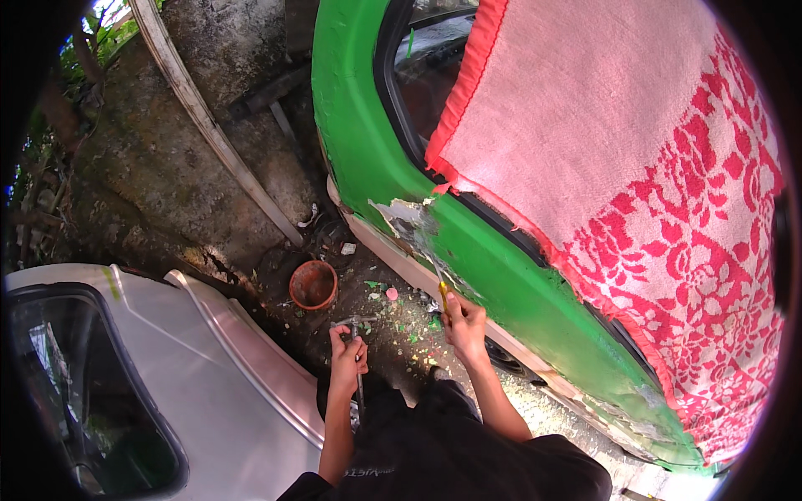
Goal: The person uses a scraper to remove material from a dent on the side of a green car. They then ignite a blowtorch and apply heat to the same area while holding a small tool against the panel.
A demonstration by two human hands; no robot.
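My left hand (347, 361) is closed round the handle of a hammer (357, 320), its metal head showing just above my fingers. In my right hand (464, 324) is a yellow-handled screwdriver (444, 290). Its thin metal shaft points up and left, with the tip against or close to the green car body (501, 280); contact is hard to tell. Around and above the tip, paint has come off in a ragged patch (408, 219) of grey and whitish surface. The hammer is apart from the screwdriver, to its left.
A pink and red floral towel (576, 117) covers the green car's roof side. To my left stands a silver car (217, 392). On the ground lie a reddish-brown pot (313, 285), a pink round piece (392, 294) and scattered paint chips. A long curved strip (209, 125) leans beyond.
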